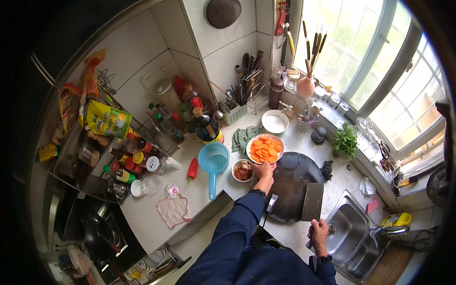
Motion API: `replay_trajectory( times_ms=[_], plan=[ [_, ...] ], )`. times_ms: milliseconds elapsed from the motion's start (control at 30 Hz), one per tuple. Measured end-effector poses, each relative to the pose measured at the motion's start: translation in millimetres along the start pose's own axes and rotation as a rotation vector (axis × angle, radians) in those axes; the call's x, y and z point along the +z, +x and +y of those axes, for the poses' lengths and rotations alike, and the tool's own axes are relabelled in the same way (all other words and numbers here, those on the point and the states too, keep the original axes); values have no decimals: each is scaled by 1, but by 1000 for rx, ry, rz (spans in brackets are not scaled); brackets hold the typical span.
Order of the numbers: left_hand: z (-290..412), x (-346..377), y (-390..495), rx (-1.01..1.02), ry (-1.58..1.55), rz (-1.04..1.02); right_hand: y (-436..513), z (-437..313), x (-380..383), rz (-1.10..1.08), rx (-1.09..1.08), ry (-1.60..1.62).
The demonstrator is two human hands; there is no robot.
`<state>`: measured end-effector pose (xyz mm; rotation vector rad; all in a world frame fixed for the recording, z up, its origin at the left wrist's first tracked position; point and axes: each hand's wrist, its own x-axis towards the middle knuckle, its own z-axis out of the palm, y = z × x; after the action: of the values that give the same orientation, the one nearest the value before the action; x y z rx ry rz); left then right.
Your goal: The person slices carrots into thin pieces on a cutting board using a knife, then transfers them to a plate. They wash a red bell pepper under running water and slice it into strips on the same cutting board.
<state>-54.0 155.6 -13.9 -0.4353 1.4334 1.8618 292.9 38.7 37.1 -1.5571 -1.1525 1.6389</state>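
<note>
My left hand (264, 174) grips the near rim of a white plate (250, 156) heaped with sliced carrots (265, 149). In my right hand (319, 233) is the handle of a cleaver (313, 202). Its broad blade lies over the right side of a round, dark cutting board (294, 181), which looks damp. Just left of the plate is a small white bowl (243, 171) of reddish-brown paste or seasoning. Behind the plate stands a white bowl (275, 122) with white contents that I cannot identify.
A blue plastic ladle (213, 158) and a red pepper (192, 170) lie to the left. Beyond them, bottles and jars fill a rack (121, 167). The steel sink (347, 221) is at the right. A green cloth (245, 138) and knife holder (236, 114) sit behind.
</note>
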Motion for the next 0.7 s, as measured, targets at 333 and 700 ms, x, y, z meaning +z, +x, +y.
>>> replay_trajectory(
  times_ms=[333, 700],
  plan=[
    [-28, 23, 52, 79, 24, 230, 0, -6, 14, 14, 4, -36],
    [-30, 25, 94, -30, 248, 330, 2, 0, 8, 44, 19, -23]
  ],
)
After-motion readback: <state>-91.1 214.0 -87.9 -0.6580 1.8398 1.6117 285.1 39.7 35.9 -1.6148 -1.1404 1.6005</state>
